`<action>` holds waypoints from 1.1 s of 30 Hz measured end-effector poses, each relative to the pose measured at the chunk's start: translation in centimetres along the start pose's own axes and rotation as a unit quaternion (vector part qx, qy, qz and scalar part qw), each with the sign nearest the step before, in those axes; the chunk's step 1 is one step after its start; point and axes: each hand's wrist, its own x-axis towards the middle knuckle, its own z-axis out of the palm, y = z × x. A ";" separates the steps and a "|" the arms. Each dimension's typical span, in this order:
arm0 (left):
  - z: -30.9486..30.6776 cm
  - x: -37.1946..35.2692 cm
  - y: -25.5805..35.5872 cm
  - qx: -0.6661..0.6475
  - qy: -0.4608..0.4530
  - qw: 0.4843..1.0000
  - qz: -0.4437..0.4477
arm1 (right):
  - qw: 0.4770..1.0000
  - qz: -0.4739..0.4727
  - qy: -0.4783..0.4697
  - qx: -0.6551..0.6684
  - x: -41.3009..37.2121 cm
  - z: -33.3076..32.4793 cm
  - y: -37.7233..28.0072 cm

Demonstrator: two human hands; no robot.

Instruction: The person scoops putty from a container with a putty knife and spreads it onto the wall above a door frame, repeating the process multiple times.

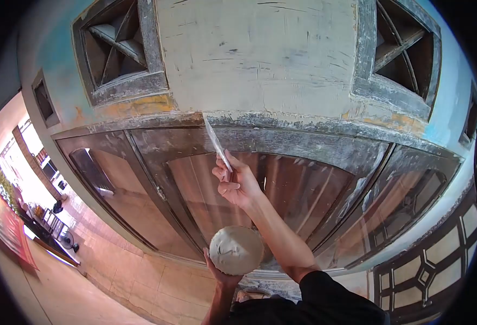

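Single head-worn view, wide-angled and strongly curved, with dark corners. The camera looks forward and down from above the wearer's black sleeve (325,292); the right hand (241,183) lies close, near mid-field, the left hand (226,278) lower. Glazed wooden panels (309,142) stand just beyond the hands, the wall (255,59) above them, tiled floor (135,276) to their left.

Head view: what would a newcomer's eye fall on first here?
Probably the round, pale, paste-like load at the lower middle, held in the left hand. Next, the flat blade in the right hand at the centre, its tip pointing up toward the pale wall panel. Two crossed-bar openings flank that panel at the top.
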 end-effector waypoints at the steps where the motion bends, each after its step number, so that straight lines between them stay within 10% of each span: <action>1: -0.1 -0.1 0.0 0.003 0.005 1.000 0.003 | 1.000 0.007 -0.022 0.013 0.0 -0.2 0.0; 33: 1.8 -0.3 -1.4 0.051 -0.009 0.999 0.014 | 0.991 -0.016 -0.089 0.097 -3.5 -1.1 -2.3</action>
